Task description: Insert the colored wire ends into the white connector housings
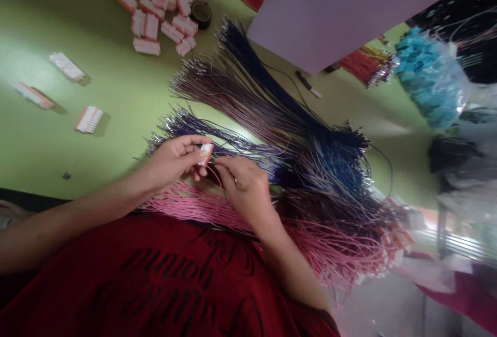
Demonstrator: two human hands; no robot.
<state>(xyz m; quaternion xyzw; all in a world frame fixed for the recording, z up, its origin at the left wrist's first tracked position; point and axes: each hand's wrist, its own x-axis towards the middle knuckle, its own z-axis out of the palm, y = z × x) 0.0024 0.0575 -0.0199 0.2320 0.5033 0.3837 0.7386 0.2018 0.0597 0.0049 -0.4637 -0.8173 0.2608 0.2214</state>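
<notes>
Between the fingers of my left hand [176, 158] is a white and orange connector housing [206, 155]. My right hand [244, 181] pinches a thin dark wire close to the housing's orange side; its tip is too small to make out. A pink wire [220, 184] loops down from the housing. Under and behind both hands lie bundles of purple wires [194, 125] with metal terminals at their ends. A bundle of pink wires [202, 202] runs between my hands and my body.
Brown wires [233, 101] and dark blue wires [264, 73] fan across the green table. A pile of connector housings [155, 13] sits beside a roll of black tape [201, 13]. Three loose housings lie left, one white [67, 66]. A knife [308, 84] and teal bag [429, 81] are farther right.
</notes>
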